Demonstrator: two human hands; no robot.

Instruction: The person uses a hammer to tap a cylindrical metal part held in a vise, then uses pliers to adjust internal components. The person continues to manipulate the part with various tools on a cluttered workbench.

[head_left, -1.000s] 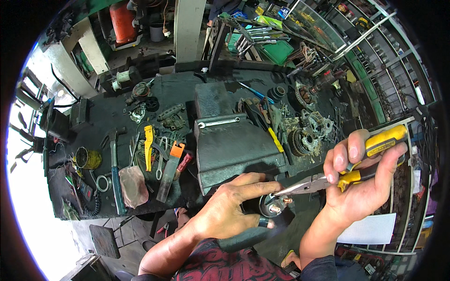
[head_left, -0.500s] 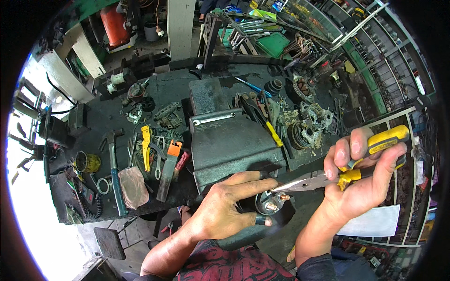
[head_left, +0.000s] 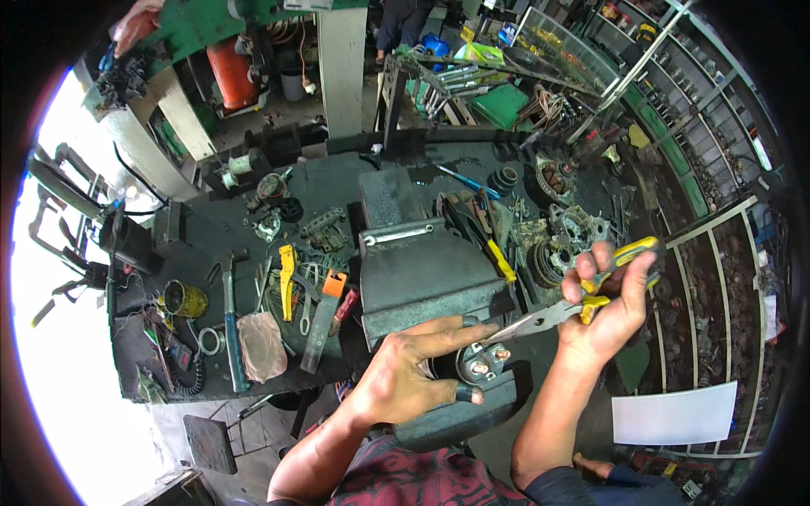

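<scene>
My left hand (head_left: pixel 395 371) is wrapped round a dark cylindrical part that looks like a starter solenoid (head_left: pixel 477 368), its end with copper-coloured studs facing right. Dark wrappings cover some of its fingertips. My right hand (head_left: pixel 601 325) grips needle-nose pliers (head_left: pixel 547 318) with yellow and black handles, which stand spread apart. The pliers' tips reach the upper rim of the solenoid, close to my left index finger. Whether the jaws pinch anything there is too small to tell. Both hands are in front of the large bench vise (head_left: pixel 434 282).
A combination spanner (head_left: pixel 396 236) lies across the vise. Left of it on the bench are a hammer (head_left: pixel 233 329), a yellow-handled tool (head_left: pixel 288 282), a flat blade with an orange end (head_left: pixel 323 320) and a yellow tin (head_left: pixel 186 298). Metal housings (head_left: pixel 578 228) stand to the right.
My right hand and the pliers have come in to the left, and the handles have tilted. The solenoid stays in my left hand. The whole view has shifted, showing more of the far side.
</scene>
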